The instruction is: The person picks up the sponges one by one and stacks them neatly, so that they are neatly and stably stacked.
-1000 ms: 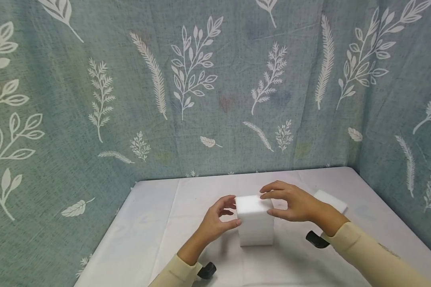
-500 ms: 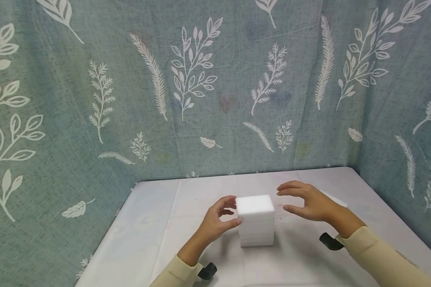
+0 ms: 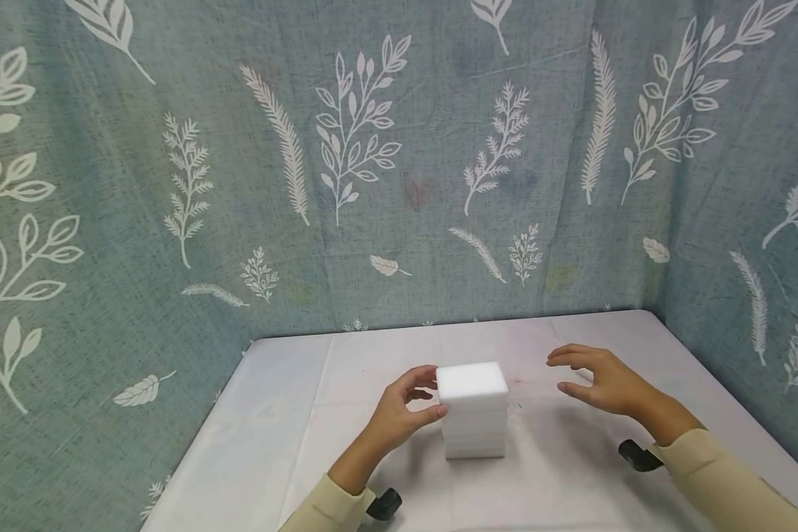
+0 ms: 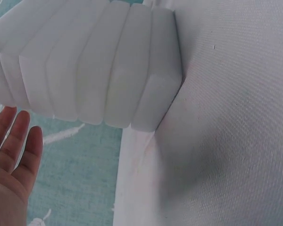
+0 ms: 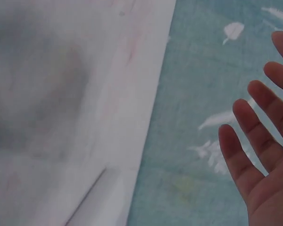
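A stack of several white foam blocks stands upright on the white-covered table. My left hand holds the stack's upper left end between thumb and index finger, the thumb at the near corner. Seen from the left wrist, the other fingers extend loosely beside the stack. Off to the right, my right hand hovers apart from the stack with its fingers spread and relaxed, holding nothing. Another white block lies flat on the table, mostly hidden behind that hand in the head view.
The white cloth covers the table up to its back edge. Blue-green curtains with white leaf prints hang behind and at both sides. A dark wrist-camera mount juts out below the right sleeve.
My right hand has let go of the top of the stack and moved away to the right, in front of the loose block. My left hand and the stack have stayed put.
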The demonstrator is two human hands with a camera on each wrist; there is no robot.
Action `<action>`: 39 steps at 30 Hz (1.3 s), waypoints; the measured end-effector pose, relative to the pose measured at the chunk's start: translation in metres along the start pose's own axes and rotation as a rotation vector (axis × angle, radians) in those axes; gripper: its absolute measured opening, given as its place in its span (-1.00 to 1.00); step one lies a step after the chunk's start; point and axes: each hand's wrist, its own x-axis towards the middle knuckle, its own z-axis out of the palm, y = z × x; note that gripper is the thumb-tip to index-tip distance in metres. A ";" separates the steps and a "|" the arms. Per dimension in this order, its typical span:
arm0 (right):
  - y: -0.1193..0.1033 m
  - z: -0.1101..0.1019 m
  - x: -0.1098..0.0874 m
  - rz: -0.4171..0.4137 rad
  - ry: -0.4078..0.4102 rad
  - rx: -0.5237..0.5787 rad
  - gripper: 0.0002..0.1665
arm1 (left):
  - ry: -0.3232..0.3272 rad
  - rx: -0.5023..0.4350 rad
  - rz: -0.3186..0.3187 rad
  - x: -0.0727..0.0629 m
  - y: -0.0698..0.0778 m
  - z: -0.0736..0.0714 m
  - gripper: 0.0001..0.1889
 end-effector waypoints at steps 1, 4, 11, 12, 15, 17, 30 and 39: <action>0.003 0.000 -0.002 0.015 0.000 0.009 -0.63 | 0.000 -0.002 0.002 0.000 0.000 0.000 -0.38; 0.011 0.000 -0.007 0.043 0.002 0.019 -0.62 | 0.000 -0.006 0.011 -0.001 -0.001 0.000 -0.39; 0.027 -0.002 -0.014 0.093 0.006 0.014 -0.62 | 0.005 -0.006 0.026 -0.002 -0.003 0.000 -0.39; 0.029 -0.003 -0.015 0.100 0.001 0.014 -0.63 | 0.005 -0.007 0.026 -0.002 -0.003 0.000 -0.39; 0.037 -0.005 -0.018 0.122 -0.017 0.003 -0.61 | 0.004 -0.004 0.021 -0.002 -0.003 -0.001 -0.40; 0.043 -0.006 -0.019 0.141 -0.025 -0.008 -0.60 | 0.005 -0.002 0.012 -0.002 -0.002 -0.001 -0.40; 0.069 -0.012 -0.027 0.253 -0.040 -0.029 -0.57 | -0.020 -0.017 -0.014 -0.004 0.039 -0.004 -0.42; 0.084 -0.008 -0.032 0.351 -0.080 -0.087 -0.62 | -0.021 -0.027 -0.012 -0.004 0.038 -0.004 -0.42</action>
